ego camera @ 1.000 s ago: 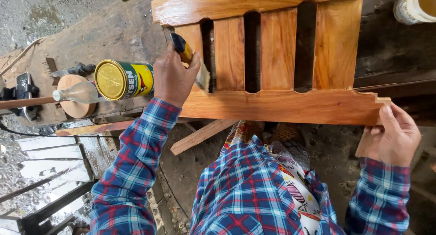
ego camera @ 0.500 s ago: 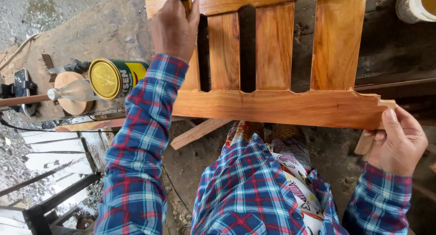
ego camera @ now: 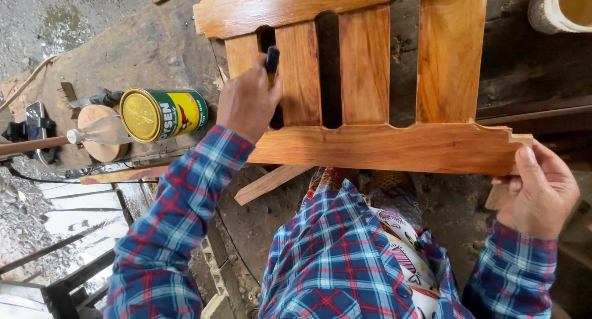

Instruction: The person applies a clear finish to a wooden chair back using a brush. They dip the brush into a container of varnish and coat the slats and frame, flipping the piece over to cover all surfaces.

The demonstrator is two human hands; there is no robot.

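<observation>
A varnished orange-brown wooden slatted panel [ego camera: 394,146] leans in front of me, with several upright slats between a top and a bottom rail. My left hand [ego camera: 246,100] grips a brush with a dark blue and yellow handle [ego camera: 272,60] against the leftmost gap between slats; the bristles are hidden. My right hand [ego camera: 539,192] holds the panel's lower right corner. Both arms wear blue and red plaid sleeves.
A green and yellow tin can with a gold lid [ego camera: 161,114] lies on its side on the worn wooden bench [ego camera: 123,53] at left, next to a clear bottle [ego camera: 102,132] and a round wooden disc [ego camera: 98,147]. A pale bucket [ego camera: 564,9] stands top right. Loose wood strips lie below.
My left hand with the brush went up to the top rail, then came back down to the middle of the left slats. The right hand stayed on the corner.
</observation>
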